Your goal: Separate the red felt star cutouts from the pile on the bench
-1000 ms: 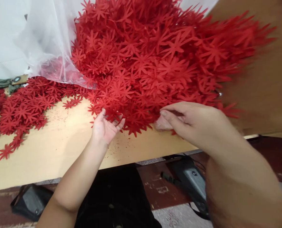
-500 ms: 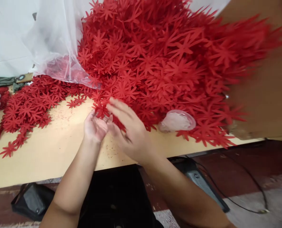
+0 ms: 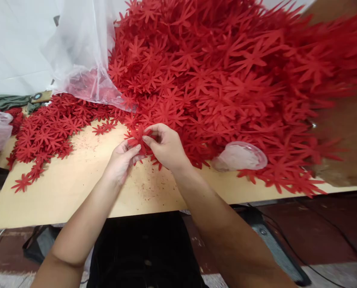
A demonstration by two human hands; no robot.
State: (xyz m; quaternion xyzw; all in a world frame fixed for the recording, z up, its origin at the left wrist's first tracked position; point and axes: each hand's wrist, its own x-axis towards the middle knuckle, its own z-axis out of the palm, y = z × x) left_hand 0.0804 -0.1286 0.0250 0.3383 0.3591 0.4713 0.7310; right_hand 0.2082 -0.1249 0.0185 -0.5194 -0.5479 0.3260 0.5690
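Note:
A red flower-shaped cutout [image 3: 139,137] with narrow petals is held between my two hands, just above the table's middle. My left hand [image 3: 123,158] pinches its lower left side, thumb on top. From the right, my right hand [image 3: 167,146] grips the upper right petals between thumb and fingers. Right behind them rises a big heap of like red cutouts [image 3: 202,88], so the edge of the held one partly blends into it. Whether it is a single layer or several stacked, I cannot tell.
A smaller pile of red cutouts [image 3: 45,134] lies on the pale table [image 3: 76,192] at left. A clear plastic bag [image 3: 82,52] stands behind it. A round plastic tub [image 3: 241,156] with whitish contents tilts at right, near a brown cardboard box [image 3: 343,148].
Both hands have closed from a loose, open pose onto a red cutout and now pinch it. The view has shifted, so the scene appears further right.

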